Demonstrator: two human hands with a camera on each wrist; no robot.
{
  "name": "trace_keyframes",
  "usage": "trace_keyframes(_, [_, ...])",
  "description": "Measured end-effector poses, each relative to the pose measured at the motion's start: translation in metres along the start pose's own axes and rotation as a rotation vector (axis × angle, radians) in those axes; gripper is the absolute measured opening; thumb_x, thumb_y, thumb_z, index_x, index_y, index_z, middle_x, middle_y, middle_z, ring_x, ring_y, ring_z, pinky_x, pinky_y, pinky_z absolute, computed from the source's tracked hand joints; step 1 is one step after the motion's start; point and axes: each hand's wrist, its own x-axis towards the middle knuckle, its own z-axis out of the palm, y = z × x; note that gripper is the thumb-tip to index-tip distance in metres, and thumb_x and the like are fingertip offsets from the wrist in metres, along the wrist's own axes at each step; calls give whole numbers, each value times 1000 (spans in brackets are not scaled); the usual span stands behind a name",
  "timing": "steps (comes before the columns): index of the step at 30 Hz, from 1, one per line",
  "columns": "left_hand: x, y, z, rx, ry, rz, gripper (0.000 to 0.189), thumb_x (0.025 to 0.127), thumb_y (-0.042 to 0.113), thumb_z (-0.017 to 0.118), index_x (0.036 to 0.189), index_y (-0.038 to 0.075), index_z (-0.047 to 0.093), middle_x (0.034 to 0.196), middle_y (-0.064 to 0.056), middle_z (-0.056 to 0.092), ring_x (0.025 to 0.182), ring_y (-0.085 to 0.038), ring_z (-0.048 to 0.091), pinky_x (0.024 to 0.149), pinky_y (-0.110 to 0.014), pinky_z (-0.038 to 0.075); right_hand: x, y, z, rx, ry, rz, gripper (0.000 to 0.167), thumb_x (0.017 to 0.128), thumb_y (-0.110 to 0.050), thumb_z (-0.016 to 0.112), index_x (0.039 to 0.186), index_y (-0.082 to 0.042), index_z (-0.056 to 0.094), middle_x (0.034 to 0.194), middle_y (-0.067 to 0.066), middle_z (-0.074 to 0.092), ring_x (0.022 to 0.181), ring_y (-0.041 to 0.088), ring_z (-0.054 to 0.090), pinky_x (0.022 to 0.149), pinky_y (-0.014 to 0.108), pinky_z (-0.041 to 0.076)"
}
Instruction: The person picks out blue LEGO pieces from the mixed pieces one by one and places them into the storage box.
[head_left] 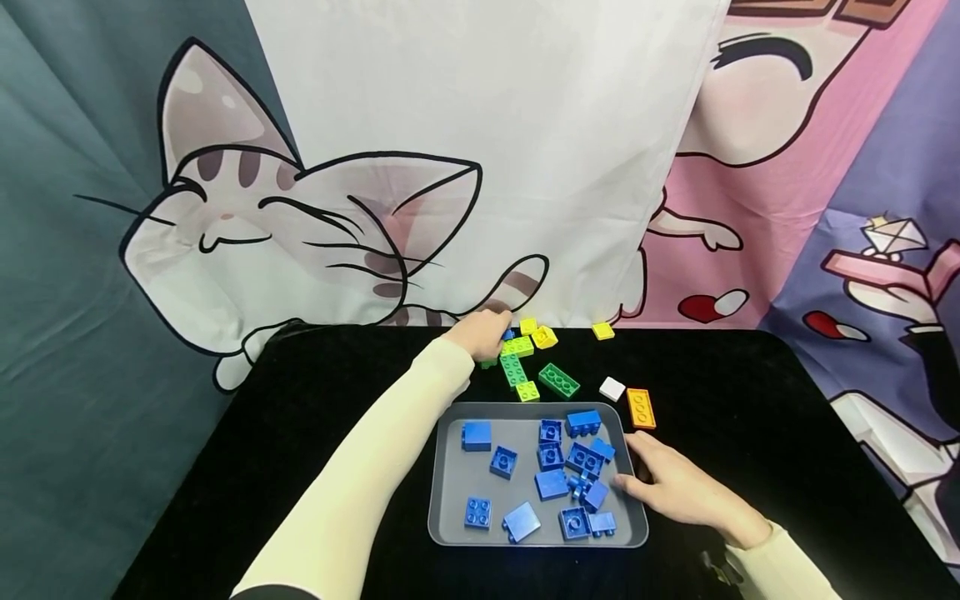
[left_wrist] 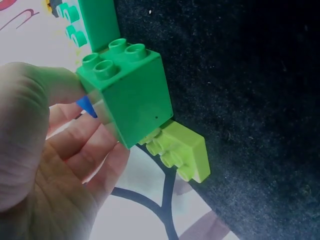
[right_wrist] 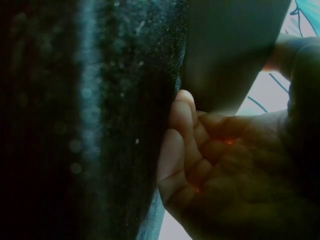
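Observation:
My left hand (head_left: 480, 333) reaches to the back of the table, among the loose bricks. Its thumb and fingers pinch a blue brick (head_left: 508, 334), mostly hidden by the hand; only a blue corner (left_wrist: 87, 106) shows in the left wrist view. Just beyond the fingers stands a green brick (left_wrist: 132, 97), with a lime brick (left_wrist: 187, 150) beside it. At the right side of the grey tray (head_left: 442, 475), my right hand (head_left: 678, 483) holds the rim, thumb over the edge and fingers outside. Several blue bricks (head_left: 551, 484) lie spread in the tray.
Behind the tray lie green bricks (head_left: 558, 381), yellow bricks (head_left: 544, 337), a white brick (head_left: 612, 388) and an orange brick (head_left: 641, 408). A black cloth (head_left: 337, 367) covers the table. A printed curtain (head_left: 585, 167) hangs along its back edge.

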Motion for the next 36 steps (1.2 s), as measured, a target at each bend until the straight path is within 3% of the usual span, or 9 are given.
trace_keyframes(9, [-3,-3,-3,-8,15,42,18,103,15,57,120,10,53,106,-4,65,92,-18,62,90,-34,54,0,-2,0,17,-6,2,46,99,-33,69,135,-7,55,110,7,61,78,2,58,64,22,54])
trace_keyframes(19, [-20,2,-10,0,145,126,14,98,19,63,108,12,55,95,0,62,83,-16,59,82,-32,53,1,-1,0,15,-7,8,47,99,-34,68,136,-8,55,110,6,60,78,3,57,65,22,54])
trace_keyframes(29, [-60,19,-15,-74,242,200,15,92,17,70,95,15,56,89,3,57,80,-13,55,75,-27,51,0,1,1,23,-10,0,47,100,-35,68,135,-7,54,113,7,61,81,3,58,68,22,54])
trace_keyframes(36, [-96,34,-16,-56,324,264,17,91,19,71,97,17,55,90,6,55,78,-9,53,71,-21,49,1,-1,1,9,-5,6,45,99,-34,68,134,-8,56,112,7,61,80,2,58,67,22,54])
